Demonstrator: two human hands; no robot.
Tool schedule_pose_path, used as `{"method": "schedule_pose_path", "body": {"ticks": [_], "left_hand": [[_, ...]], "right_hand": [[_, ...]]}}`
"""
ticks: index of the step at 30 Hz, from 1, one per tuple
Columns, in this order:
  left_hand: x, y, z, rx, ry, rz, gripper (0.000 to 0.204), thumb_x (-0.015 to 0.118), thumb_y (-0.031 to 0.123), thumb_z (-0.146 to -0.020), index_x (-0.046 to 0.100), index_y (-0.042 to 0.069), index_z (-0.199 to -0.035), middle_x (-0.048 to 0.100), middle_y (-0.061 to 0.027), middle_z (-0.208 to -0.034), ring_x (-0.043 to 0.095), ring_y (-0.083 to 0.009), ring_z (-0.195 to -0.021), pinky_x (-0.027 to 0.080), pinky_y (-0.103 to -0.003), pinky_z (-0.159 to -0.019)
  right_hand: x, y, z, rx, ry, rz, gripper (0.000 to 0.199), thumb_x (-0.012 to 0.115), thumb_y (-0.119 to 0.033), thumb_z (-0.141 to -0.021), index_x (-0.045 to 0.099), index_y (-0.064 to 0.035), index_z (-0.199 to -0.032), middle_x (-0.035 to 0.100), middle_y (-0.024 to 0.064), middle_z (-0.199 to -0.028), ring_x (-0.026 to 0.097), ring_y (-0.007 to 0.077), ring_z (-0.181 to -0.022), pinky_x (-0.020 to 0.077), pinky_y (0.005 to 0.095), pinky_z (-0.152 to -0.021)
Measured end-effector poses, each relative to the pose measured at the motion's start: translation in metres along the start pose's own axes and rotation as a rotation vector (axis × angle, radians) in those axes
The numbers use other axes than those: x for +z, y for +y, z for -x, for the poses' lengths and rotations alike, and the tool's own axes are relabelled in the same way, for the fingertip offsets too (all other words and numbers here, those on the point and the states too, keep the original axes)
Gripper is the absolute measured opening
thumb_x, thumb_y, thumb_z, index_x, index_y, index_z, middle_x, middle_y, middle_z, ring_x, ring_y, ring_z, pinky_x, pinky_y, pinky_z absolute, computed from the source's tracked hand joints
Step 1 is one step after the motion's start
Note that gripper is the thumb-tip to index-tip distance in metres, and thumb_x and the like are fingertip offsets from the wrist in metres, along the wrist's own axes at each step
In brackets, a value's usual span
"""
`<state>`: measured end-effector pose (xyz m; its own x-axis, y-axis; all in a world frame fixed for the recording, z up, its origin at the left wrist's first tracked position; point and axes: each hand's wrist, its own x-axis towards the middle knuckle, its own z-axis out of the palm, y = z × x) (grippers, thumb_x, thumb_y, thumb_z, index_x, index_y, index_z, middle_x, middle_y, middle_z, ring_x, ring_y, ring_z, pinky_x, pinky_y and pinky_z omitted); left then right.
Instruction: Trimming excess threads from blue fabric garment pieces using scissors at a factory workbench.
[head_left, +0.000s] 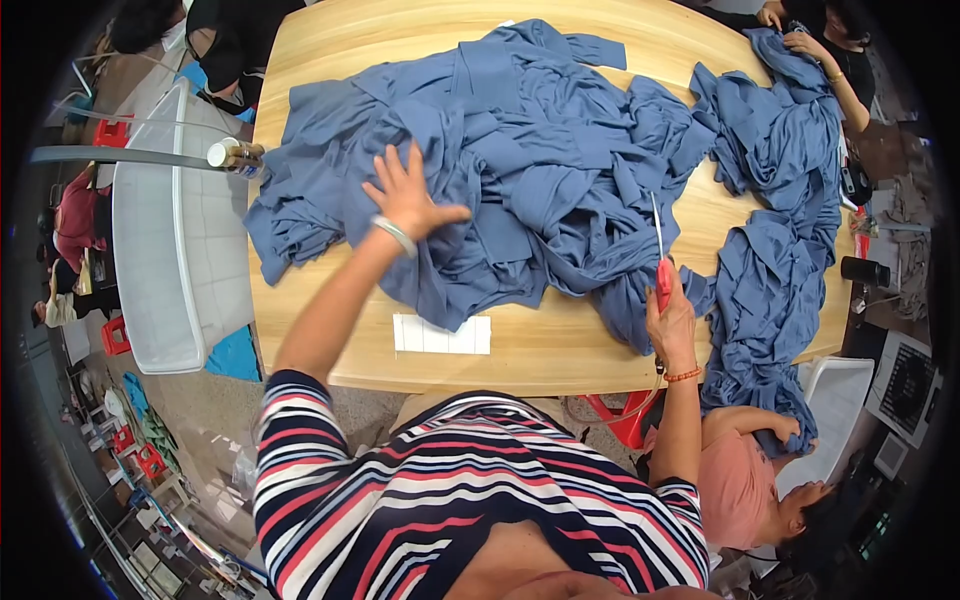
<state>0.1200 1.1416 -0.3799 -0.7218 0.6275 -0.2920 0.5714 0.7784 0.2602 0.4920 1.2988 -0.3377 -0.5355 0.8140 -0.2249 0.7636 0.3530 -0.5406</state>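
A heap of blue-grey cloth garments (560, 120) lies crumpled across the middle of the table. My left hand (408, 200) is over the left part of the heap, fingers spread wide, holding nothing; whether it touches the cloth I cannot tell. In my right hand (672, 325) is a red-handled air blow gun (664, 278), its long thin metal nozzle pointing away from me over the heap's right edge. From below that hand a thin hose (590, 420) curls down past the table edge.
On the wooden table (330, 365) a white paper slip (442, 334) lies near the front edge. More blue-grey garments (775, 250) run down the right side, handled by two co-workers. A white tub (155, 230) stands at left, near a jar (235, 155). Another person sits at far left.
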Motion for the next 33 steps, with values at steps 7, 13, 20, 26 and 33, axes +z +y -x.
{"method": "schedule_pose_path", "body": {"ticks": [7,13,20,26,33], "left_hand": [[0.015,-0.054,-0.031,0.311,0.438,0.083,0.081,0.079,0.017,-0.063,0.043,0.000,-0.134,0.063,-0.0163,-0.104,0.061,-0.0351,-0.095,0.048,-0.046,-0.081],[-0.057,-0.130,-0.007,0.063,0.037,0.936,0.043,0.067,0.000,-0.073,0.058,-0.006,-0.114,0.066,-0.0110,-0.105,0.063,-0.0191,-0.095,0.049,-0.030,-0.086],[-0.096,-0.177,0.024,0.096,0.135,1.522,0.047,0.052,0.005,-0.085,0.047,-0.004,-0.131,0.056,-0.0151,-0.126,0.056,-0.0255,-0.114,0.044,-0.038,-0.100],[-0.198,-0.132,0.064,-0.087,0.816,1.555,0.049,0.043,0.027,-0.098,0.042,-0.005,-0.135,0.048,-0.0201,-0.136,0.048,-0.0310,-0.125,0.039,-0.045,-0.107],[-0.292,-0.069,0.043,0.362,1.022,1.140,0.042,0.044,0.031,-0.096,0.054,0.002,-0.125,0.056,-0.0139,-0.127,0.056,-0.0230,-0.115,0.044,-0.038,-0.098]], "right_hand": [[-0.005,-0.001,0.007,0.022,-0.040,0.021,0.050,0.057,-0.015,-0.089,0.042,-0.0092,-0.137,0.061,0.0263,-0.110,0.058,0.0449,-0.102,0.0484,0.0457,-0.084],[0.003,0.006,0.008,-0.002,-0.041,-0.026,0.049,0.057,-0.015,-0.089,0.043,-0.0089,-0.135,0.061,0.0248,-0.112,0.058,0.0430,-0.104,0.0485,0.0443,-0.086],[0.009,0.002,-0.001,-0.077,-0.068,-0.053,0.049,0.057,-0.012,-0.088,0.044,-0.0132,-0.135,0.062,0.0252,-0.108,0.058,0.0442,-0.101,0.0484,0.0453,-0.083],[0.015,0.001,-0.006,-0.130,-0.070,-0.048,0.049,0.057,-0.012,-0.088,0.044,-0.0153,-0.135,0.063,0.0238,-0.103,0.060,0.0443,-0.094,0.0486,0.0468,-0.078],[0.018,-0.003,-0.004,-0.103,-0.116,-0.058,0.052,0.059,-0.011,-0.086,0.044,-0.0150,-0.136,0.063,0.0222,-0.108,0.061,0.0420,-0.096,0.0497,0.0443,-0.081]]}}
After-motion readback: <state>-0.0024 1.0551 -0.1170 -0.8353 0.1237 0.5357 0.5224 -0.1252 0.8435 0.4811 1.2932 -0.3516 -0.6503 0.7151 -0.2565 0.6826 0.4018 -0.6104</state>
